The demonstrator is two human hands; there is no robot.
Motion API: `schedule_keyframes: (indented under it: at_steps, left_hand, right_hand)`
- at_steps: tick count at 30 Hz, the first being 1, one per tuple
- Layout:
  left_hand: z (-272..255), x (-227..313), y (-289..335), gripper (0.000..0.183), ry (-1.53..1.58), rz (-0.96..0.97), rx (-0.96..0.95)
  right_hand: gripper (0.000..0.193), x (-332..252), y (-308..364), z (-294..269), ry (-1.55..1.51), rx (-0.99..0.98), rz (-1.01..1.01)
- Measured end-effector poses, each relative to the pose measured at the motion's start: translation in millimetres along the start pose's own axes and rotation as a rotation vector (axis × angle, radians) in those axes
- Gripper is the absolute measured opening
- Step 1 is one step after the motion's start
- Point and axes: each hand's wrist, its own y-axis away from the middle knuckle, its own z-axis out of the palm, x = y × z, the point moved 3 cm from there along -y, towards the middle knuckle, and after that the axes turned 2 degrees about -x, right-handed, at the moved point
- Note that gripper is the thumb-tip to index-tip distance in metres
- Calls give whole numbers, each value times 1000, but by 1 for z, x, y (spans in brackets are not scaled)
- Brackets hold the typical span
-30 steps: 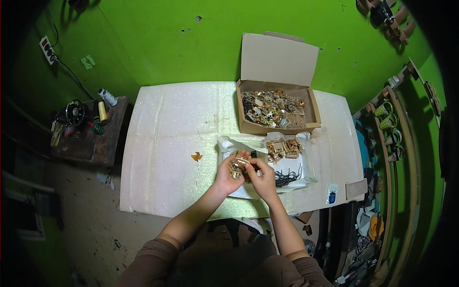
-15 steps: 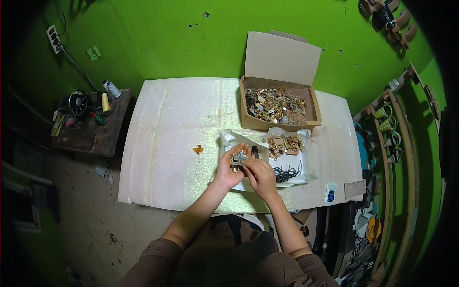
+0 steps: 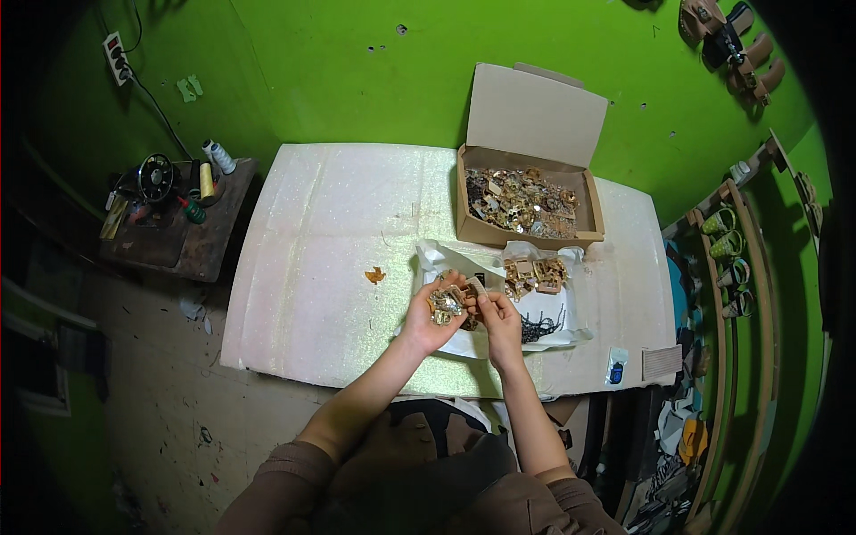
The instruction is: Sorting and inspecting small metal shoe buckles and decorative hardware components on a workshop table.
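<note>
My left hand is cupped palm up, holding a small pile of shiny gold and silver metal ornaments. Close against its fingers, my right hand pinches a small pale rectangular piece. Both hands are over a white paper-lined tray. In that tray, gold and tan buckle-like pieces lie at the far right, with black beaded strands nearer to me. Brown pieces beside my fingers are partly hidden.
Behind the tray an open cardboard box holds many mixed metal ornaments. An orange-brown leaf-shaped piece lies left on the glittery table. A small packet and ribbed card sit at the right edge. A sewing machine stands far left.
My right hand has drawn slightly right and now lifts a pale piece away from the pile. The ornaments in my left palm show more. The whole view has shifted a little.
</note>
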Motion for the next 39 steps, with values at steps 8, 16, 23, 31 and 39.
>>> schedule_keyframes:
  at_steps: [8,16,23,31,39]
  left_hand:
    - [-1,-2,-3,27,25,-14,35]
    - [-4,0,-6,23,-25,19,89]
    - [-1,-4,-16,20,-42,-8,95]
    - [13,-12,-23,17,154,-62,124]
    - [10,-10,-27,15,171,-96,147]
  right_hand:
    - [13,1,0,-12,231,21,-9]
    - [16,-9,4,-5,50,-33,44]
    - [15,-19,-2,-9,-44,-42,35]
    - [12,-4,-29,-85,-486,339,214]
    - [16,23,-75,-118,-508,437,425]
